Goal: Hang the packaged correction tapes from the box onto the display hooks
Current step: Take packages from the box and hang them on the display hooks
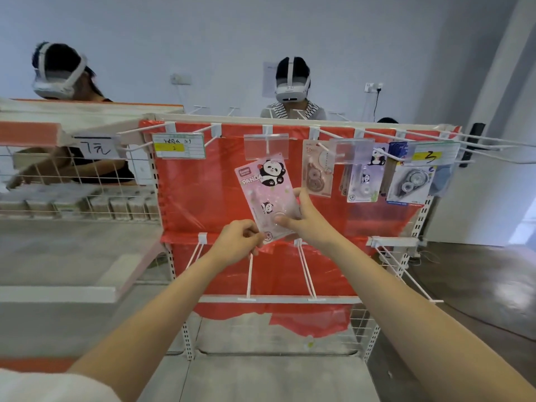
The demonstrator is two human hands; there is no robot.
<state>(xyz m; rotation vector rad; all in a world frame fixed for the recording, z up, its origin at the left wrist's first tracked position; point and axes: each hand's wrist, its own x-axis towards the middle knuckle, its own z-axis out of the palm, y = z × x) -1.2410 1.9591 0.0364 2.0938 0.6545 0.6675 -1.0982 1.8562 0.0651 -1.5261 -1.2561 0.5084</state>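
Observation:
A pink panda correction tape pack point(268, 192) is held up, tilted, in front of the red display panel point(197, 187). Its top edge sits just under the clear label holder of the middle top hook point(266, 145). My right hand point(301, 219) pinches the pack's lower right side between thumb and fingers. My left hand point(237, 242) pinches its bottom left corner. Other packs hang on hooks to the right: a brown one point(316, 172), a panda one point(364, 181) and a blue-edged one point(409, 184). The box is not in view.
Bare white hooks point(307, 271) jut out from the lower rail beneath my hands. A wire-fronted shelf point(87, 184) with small boxes stands at left. Two people wearing headsets point(291, 91) stand behind the display. A long hook point(464, 140) sticks out at upper right.

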